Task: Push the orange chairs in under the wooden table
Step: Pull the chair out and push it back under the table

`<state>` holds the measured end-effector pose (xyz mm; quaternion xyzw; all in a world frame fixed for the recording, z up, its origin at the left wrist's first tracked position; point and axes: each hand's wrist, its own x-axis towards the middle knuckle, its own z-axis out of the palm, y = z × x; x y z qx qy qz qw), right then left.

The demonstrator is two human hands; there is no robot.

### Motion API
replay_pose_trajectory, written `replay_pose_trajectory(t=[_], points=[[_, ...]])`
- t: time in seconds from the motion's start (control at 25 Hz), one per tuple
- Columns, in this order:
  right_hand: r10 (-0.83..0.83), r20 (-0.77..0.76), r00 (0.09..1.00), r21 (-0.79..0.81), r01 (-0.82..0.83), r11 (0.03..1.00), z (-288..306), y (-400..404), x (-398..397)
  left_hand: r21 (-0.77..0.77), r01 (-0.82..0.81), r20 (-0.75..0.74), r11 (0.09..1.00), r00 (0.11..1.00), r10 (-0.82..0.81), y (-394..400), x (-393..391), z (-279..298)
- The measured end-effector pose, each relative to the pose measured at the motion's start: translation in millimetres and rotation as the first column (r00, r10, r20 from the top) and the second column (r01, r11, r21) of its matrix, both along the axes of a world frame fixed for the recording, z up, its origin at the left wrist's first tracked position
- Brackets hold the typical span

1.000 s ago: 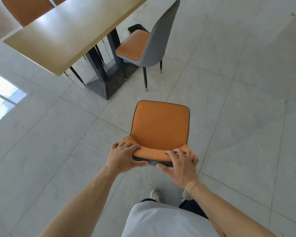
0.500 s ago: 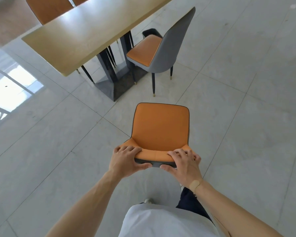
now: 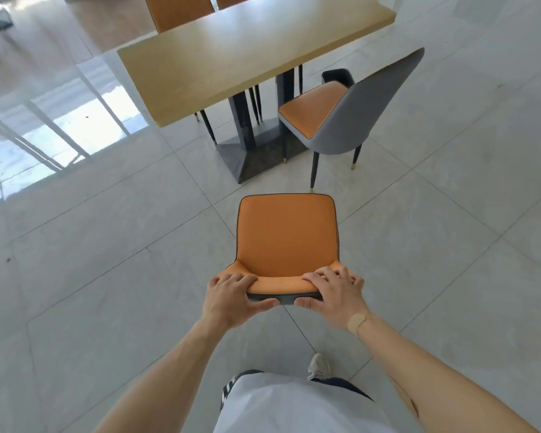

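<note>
Both hands, left (image 3: 230, 296) and right (image 3: 333, 293), clasp the backrest top of the orange padded chair (image 3: 286, 237), steering it evenly toward the pale wooden surface (image 3: 231, 60) at twelve o'clock, still well apart.

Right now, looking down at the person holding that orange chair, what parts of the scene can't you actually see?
- Legs of the held orange chair: head view, hidden beneath its own seat.
- Palms of the left hand and right hand: wrapped over the backrest.
- Two orange chairs beyond the long wooden table: cut off by the top edge, lower parts behind the tabletop.
- Front of the grey-backed orange chair: partly under the table.
</note>
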<state>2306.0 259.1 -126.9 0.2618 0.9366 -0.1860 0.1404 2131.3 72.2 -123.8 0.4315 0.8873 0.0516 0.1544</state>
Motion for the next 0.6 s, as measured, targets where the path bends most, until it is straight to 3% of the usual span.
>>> replay_pose_trajectory(t=[0.36, 0.6], points=[[0.193, 0.046, 0.980, -0.017, -0.192, 0.981, 5, 88, -58, -0.021, -0.245, 0.043, 0.969, 0.968, 0.246, 55, -10, -1], [0.234, 0.058, 0.970, 0.008, -0.235, 0.972, 5, 127, -102, -0.002, -0.281, 0.035, 0.960, 0.959, 0.281, 88, -47, -7]])
